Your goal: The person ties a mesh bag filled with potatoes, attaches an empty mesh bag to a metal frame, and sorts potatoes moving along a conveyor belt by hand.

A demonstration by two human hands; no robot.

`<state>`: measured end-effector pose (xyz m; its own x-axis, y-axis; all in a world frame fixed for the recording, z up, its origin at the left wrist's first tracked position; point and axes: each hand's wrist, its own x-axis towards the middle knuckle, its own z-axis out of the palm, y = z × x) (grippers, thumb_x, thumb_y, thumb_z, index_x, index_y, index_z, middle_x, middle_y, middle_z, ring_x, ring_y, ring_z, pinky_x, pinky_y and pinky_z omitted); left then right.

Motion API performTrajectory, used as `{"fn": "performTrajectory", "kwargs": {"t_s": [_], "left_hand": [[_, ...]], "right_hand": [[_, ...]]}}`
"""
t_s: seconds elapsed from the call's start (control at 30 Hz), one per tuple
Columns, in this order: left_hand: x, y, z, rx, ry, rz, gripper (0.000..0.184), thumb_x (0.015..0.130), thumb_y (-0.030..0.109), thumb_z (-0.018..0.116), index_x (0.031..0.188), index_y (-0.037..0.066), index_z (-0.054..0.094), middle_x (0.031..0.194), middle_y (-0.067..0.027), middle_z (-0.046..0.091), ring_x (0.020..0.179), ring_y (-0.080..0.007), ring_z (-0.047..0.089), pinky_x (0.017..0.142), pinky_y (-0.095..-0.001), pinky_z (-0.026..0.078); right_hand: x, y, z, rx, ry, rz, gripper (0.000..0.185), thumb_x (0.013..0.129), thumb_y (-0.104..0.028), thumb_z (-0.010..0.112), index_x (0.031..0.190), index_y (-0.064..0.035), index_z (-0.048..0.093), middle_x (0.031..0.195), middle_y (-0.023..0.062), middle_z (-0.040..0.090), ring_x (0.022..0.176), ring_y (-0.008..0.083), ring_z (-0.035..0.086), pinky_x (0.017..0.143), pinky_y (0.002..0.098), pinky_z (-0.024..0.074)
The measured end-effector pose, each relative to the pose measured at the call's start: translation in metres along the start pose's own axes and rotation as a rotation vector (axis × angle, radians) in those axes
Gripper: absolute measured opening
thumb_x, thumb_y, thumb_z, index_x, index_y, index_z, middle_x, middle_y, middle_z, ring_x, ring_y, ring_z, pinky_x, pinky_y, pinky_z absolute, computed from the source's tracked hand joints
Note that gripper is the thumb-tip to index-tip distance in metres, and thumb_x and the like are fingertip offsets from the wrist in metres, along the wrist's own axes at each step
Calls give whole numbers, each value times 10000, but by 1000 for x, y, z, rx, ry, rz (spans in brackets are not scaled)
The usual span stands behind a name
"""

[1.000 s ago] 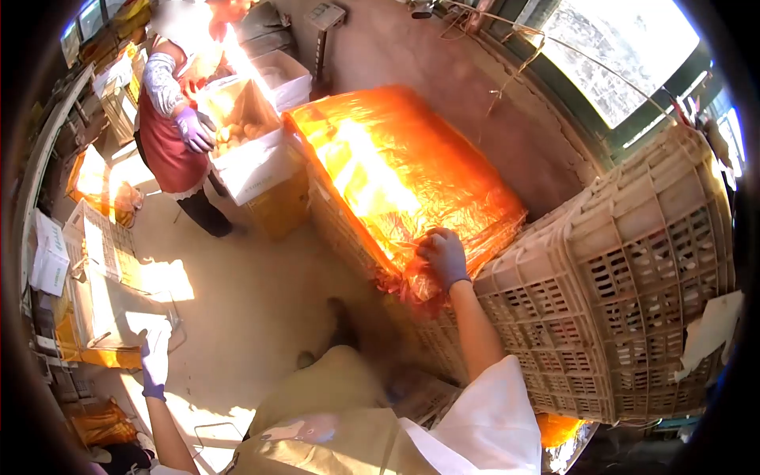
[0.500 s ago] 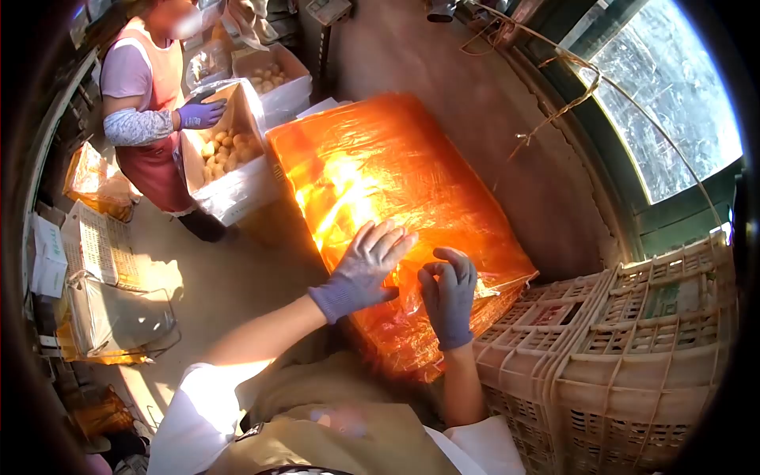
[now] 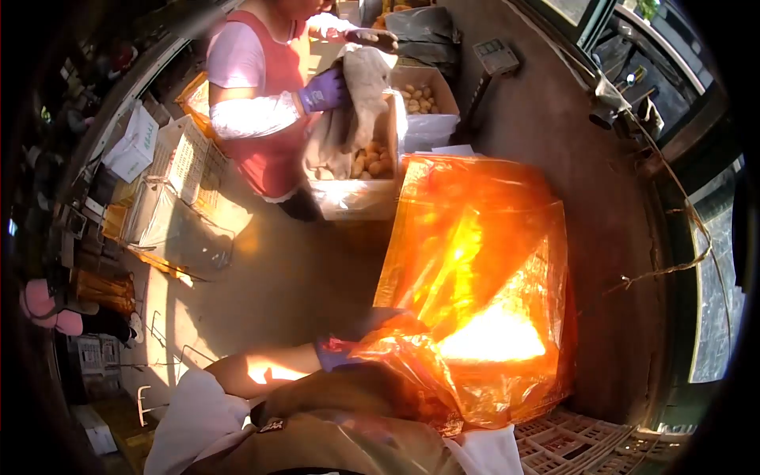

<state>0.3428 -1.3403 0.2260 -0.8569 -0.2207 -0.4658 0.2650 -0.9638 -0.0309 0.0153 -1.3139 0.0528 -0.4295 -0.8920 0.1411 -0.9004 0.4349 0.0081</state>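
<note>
My left hand (image 3: 339,353), in a purple knit glove, is at the near left edge of a shiny orange plastic sheet (image 3: 451,218). The film is raised and bunched around its fingers, which are partly covered; the hand appears closed on that edge. Behind the raised film, my right hand and forearm are out of sight. The sheet drapes over a bulky, table-high load, and its near part is pulled up towards my apron (image 3: 340,439). Bright sunlight glares off the middle of the film.
A co-worker (image 3: 261,119) in purple gloves handles a grey cloth (image 3: 366,91) over a lined box (image 3: 356,202) of round yellowish-brown produce. Another produce box (image 3: 431,127) stands behind. Plastic crates (image 3: 554,439) are at my near right, more crates (image 3: 178,158) at left. A scale (image 3: 496,55) stands farther back.
My hands have gone from lying over the orange film to lifting its near edge; the right one is now covered. My view has turned left. The co-worker now holds a grey cloth.
</note>
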Motion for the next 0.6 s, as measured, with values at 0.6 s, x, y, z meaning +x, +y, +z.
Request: {"fn": "performTrajectory", "kwargs": {"t_s": [0.6], "left_hand": [[-175,-540,-436,651,1885,-104,226,854,214,590,910,16,681,754,-149,675,650,-273,666,609,-383,535]], "right_hand": [[31,-185,12,200,216,-432,543,987,-432,421,1426,-113,424,1495,144,401,1338,356,408,1099,439,340]]}}
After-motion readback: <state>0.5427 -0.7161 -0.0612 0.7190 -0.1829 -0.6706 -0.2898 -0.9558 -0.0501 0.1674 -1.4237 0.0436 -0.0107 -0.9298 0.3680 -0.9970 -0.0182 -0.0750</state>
